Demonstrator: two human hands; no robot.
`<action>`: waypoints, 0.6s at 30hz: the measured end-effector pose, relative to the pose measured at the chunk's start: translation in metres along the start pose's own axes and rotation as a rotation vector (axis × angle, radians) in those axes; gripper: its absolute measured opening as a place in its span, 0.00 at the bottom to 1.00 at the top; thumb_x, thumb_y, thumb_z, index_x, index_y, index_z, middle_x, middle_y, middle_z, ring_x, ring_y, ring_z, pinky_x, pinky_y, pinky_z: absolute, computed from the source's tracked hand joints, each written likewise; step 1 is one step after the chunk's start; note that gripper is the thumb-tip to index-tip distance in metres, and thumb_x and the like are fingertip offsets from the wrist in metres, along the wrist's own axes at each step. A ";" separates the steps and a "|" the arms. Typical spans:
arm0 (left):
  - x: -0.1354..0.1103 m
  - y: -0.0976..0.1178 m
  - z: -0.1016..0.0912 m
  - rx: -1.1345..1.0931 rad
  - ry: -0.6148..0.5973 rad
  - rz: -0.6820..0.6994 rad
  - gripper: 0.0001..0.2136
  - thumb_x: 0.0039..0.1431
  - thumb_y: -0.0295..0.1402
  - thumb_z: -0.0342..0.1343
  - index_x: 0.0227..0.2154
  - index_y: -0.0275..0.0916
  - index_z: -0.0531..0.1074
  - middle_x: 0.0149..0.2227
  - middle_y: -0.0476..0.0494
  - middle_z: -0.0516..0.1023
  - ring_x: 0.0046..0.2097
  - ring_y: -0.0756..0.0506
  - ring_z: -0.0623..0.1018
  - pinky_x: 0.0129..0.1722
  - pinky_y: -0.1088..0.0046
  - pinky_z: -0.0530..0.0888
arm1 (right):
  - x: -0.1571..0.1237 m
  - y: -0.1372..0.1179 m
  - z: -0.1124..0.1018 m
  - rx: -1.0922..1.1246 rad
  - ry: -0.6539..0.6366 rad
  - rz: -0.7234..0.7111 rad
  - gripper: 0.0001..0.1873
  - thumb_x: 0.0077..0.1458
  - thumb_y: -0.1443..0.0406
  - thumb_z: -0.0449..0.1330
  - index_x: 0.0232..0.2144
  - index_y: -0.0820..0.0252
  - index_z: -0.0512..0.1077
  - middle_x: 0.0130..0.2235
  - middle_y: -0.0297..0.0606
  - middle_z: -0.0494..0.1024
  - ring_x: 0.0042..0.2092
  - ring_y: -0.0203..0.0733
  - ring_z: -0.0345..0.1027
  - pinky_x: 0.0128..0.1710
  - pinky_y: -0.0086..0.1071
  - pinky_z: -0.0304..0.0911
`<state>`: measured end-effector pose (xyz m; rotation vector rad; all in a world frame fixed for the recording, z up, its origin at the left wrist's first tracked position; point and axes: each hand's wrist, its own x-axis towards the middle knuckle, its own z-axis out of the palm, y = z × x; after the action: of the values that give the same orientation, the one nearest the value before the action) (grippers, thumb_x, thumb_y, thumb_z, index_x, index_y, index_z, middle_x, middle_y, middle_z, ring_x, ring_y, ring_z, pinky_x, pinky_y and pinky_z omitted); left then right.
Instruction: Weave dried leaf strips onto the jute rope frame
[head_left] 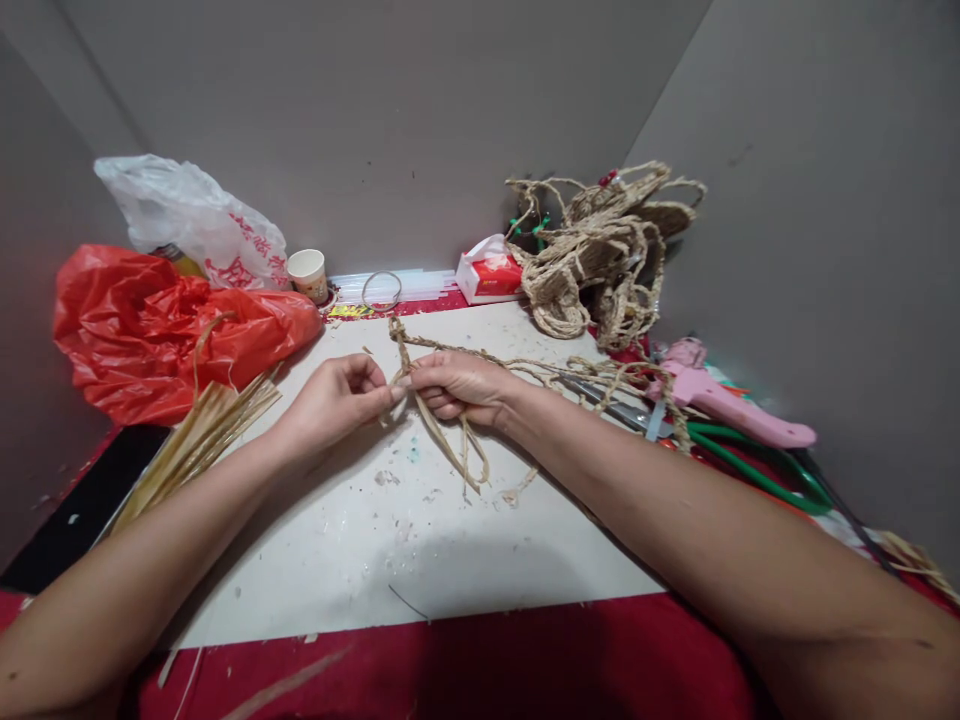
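Observation:
In the head view a braided straw rope [487,354] lies across the white sheet, its looped end rising just beyond my fingers. My left hand [330,400] is closed in a pinch on a straw strand near that end. Close against it, my right hand [463,388] is closed too, thumb and finger on the same work. A loose straw strand [457,462] hangs below the right hand in a narrow loop onto the sheet. The fingertips nearly meet, so exactly how the strands cross between them is hidden.
Left are flat straw strips [202,440], a black flat object [82,510], a red plastic bag [165,330] and a white bag [202,220]. Behind stand a paper cup [307,275], a tissue pack [489,272] and heaped straw rope [592,260]. A pink-handled tool [735,405] and green-handled scissors [757,470] lie right.

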<state>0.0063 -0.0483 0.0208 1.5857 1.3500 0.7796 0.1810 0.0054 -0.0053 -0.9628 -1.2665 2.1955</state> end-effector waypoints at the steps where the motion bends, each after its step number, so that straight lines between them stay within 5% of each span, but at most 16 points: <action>1: 0.000 -0.003 0.006 -0.087 -0.027 -0.034 0.12 0.48 0.39 0.61 0.27 0.37 0.67 0.17 0.55 0.65 0.17 0.56 0.62 0.17 0.80 0.56 | 0.000 0.000 0.000 0.001 0.001 -0.002 0.17 0.48 0.71 0.61 0.19 0.61 0.54 0.15 0.20 0.49 0.15 0.22 0.36 0.12 0.18 0.33; 5: 0.005 -0.017 0.008 -0.285 -0.045 -0.105 0.10 0.48 0.36 0.61 0.26 0.37 0.67 0.14 0.57 0.62 0.14 0.58 0.56 0.15 0.80 0.50 | 0.000 0.001 0.000 0.025 -0.028 -0.015 0.17 0.49 0.69 0.61 0.20 0.60 0.54 0.15 0.19 0.48 0.15 0.22 0.36 0.13 0.17 0.33; 10: 0.011 -0.029 -0.001 -0.387 -0.014 -0.061 0.09 0.45 0.32 0.63 0.25 0.35 0.69 0.17 0.53 0.65 0.18 0.57 0.62 0.18 0.80 0.55 | -0.001 -0.001 -0.002 0.073 -0.063 -0.031 0.11 0.51 0.67 0.59 0.24 0.61 0.58 0.16 0.20 0.49 0.16 0.23 0.35 0.13 0.17 0.33; 18: 0.009 -0.022 0.001 -0.301 0.019 -0.046 0.08 0.46 0.31 0.62 0.28 0.36 0.69 0.17 0.55 0.65 0.18 0.57 0.61 0.18 0.81 0.54 | -0.001 0.002 -0.002 0.014 -0.073 -0.047 0.17 0.51 0.65 0.61 0.21 0.60 0.55 0.16 0.20 0.48 0.16 0.23 0.35 0.13 0.17 0.33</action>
<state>-0.0002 -0.0398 -0.0007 1.3098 1.2139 0.9247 0.1833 0.0053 -0.0074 -0.8462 -1.2914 2.2182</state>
